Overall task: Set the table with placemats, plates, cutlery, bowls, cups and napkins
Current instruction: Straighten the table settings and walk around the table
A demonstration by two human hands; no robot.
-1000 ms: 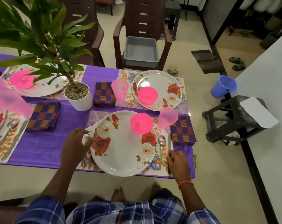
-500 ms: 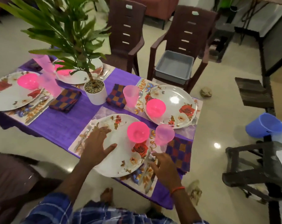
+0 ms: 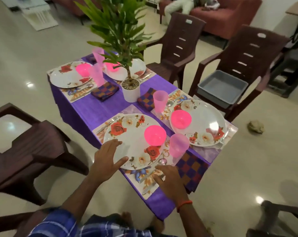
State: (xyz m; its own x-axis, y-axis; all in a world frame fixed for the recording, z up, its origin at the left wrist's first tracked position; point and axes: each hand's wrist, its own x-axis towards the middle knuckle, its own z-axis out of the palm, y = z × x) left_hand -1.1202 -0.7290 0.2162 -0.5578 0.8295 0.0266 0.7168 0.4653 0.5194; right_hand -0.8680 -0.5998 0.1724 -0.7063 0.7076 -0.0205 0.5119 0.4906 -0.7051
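Plate [image 3: 132, 147] with roses lies on its placemat [image 3: 138, 174] on the purple tabletop [image 3: 97, 108], with a pink bowl [image 3: 155, 135] at its 2 o'clock. The left hand [image 3: 107, 161], grip spread, touches the rim at 8 o'clock. The right hand [image 3: 170, 181], grip likewise spread, hovers at 5 o'clock, perhaps touching the spoon [image 3: 162, 161].

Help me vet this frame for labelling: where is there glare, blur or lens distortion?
Head view: lamp glare spots on the floor and the right-hand plate; the near pink bowl glows overexposed; the far cups smear with blur; the right chair leans, likely wide-angle bending.
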